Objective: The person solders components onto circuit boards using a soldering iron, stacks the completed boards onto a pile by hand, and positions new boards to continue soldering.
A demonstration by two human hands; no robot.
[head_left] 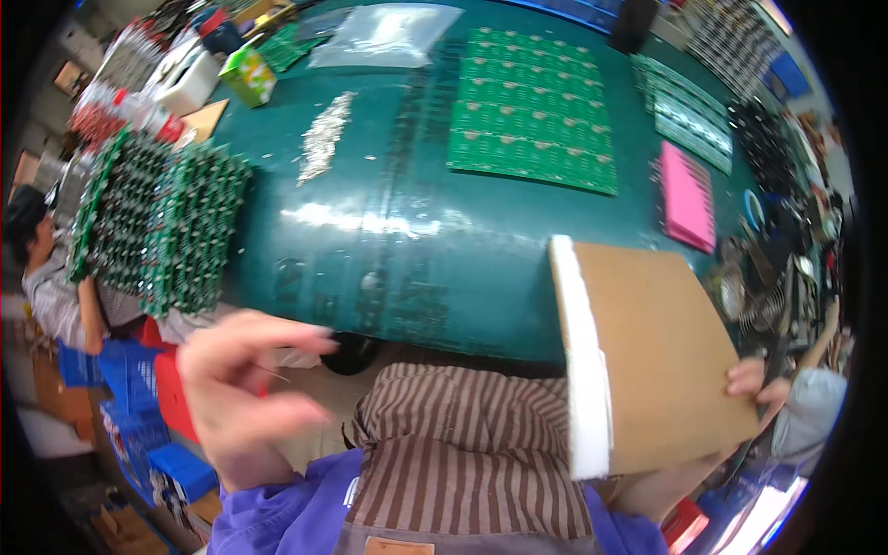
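Observation:
My right hand grips the right edge of a brown cardboard panel, and most of that hand is hidden behind it. A thick white foam strip runs along the panel's left side. The panel is tilted up over my lap at the near right corner of the table. My left hand is raised off the near left table edge, slightly blurred, with thumb and fingers apart and nothing clearly held. Beyond it stand packed rows of green circuit boards with components.
Across the dark green table lie a large green circuit panel, a pile of small metallic parts, a clear plastic bag and a pink stack. A person sits at the left, near blue bins.

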